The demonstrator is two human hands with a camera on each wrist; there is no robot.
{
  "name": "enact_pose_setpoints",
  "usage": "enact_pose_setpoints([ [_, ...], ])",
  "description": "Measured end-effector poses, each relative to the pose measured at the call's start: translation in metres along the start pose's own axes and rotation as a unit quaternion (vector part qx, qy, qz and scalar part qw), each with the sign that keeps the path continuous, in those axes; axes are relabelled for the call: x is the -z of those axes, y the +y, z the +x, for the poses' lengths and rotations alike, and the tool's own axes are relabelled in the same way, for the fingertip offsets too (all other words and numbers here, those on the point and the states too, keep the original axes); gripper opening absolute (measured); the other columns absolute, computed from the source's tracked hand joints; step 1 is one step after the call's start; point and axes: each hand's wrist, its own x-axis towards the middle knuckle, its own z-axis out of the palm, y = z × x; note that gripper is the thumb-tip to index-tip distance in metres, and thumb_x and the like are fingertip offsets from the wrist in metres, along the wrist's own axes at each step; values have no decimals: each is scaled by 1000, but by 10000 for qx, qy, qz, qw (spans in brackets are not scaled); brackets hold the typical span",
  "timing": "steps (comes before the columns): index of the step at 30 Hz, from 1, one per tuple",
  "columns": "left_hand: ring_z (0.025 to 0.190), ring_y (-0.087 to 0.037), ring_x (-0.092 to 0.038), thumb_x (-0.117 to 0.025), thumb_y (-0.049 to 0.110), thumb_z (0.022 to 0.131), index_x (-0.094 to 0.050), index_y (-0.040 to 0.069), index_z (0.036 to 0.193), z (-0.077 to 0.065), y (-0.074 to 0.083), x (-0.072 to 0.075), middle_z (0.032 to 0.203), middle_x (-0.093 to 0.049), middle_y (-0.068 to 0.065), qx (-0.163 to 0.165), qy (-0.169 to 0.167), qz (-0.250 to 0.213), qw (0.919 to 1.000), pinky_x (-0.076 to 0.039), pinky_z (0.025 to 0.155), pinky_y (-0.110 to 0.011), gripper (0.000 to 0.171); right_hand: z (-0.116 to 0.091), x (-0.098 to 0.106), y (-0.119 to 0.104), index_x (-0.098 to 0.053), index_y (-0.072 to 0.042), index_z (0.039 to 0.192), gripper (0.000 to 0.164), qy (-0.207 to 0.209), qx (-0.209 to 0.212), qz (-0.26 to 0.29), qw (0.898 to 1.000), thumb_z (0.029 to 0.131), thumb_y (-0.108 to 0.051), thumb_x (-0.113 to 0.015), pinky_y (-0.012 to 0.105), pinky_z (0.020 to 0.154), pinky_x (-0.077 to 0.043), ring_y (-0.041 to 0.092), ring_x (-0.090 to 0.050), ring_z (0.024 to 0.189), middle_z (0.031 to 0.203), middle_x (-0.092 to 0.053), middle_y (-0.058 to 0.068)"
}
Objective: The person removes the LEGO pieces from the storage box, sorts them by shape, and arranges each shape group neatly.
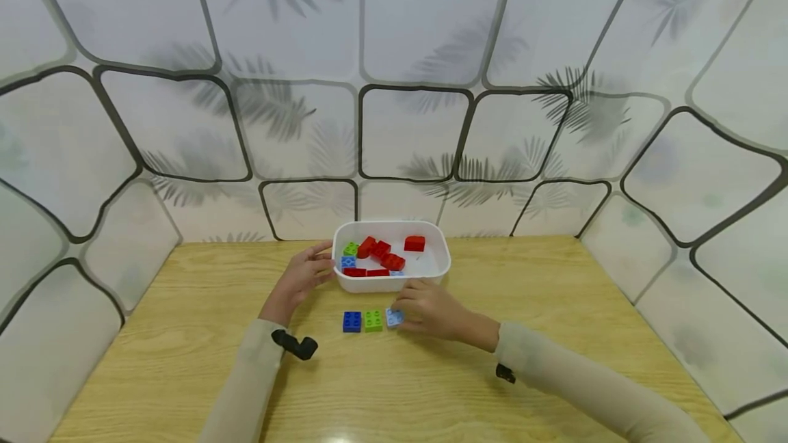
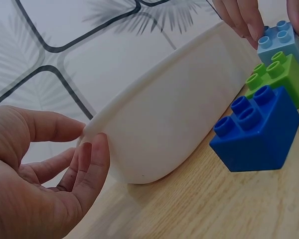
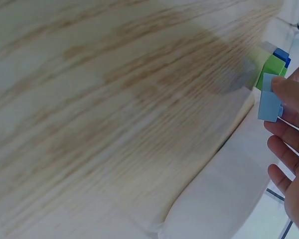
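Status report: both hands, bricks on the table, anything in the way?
Left hand touching white tub. Right hand pinching light blue brick, beside lime green brick, then dark blue brick. Nothing visibly in the way.

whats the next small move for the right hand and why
Probably settle the light blue brick on the table beside the green brick: the right hand's grip pinches it in line with that and the dark blue brick. Whether it already touches the table is unclear.
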Motion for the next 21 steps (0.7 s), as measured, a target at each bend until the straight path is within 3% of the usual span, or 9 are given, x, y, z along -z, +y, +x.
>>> enact_pose_setpoints([
  [7, 109, -17, -59, -56, 3, 103, -38, 9, 158, -1, -1, 0, 139, -49, -16, -51, -48, 65, 10000, -56, 96, -29, 58, 1, -4, -1, -76, -14, 107, 31, -20, 40, -72, 10000, 86, -35, -83, 28, 89, -51, 14, -59, 99, 101, -71, -4],
  [15, 109, -18, -59, -54, 3, 103, -36, 8, 158, 0, -1, 2, 140, -48, -18, -113, -127, 58, 9998, -56, 97, -32, 58, 2, -5, -1, -77, -14, 107, 30, -157, -5, -198, 9997, 87, -37, -81, 28, 89, -51, 13, -59, 98, 100, -72, -5],
  [21, 107, -17, -59, -55, 2, 102, -39, 10, 157, 1, -2, 3, 136, -51, -14, -36, -34, 70, 10000, -58, 91, -29, 58, 2, -7, 0, -77, -14, 107, 30, -228, -8, -199, 9995, 88, -38, -80, 28, 90, -51, 13, -60, 97, 99, -73, -5],
])
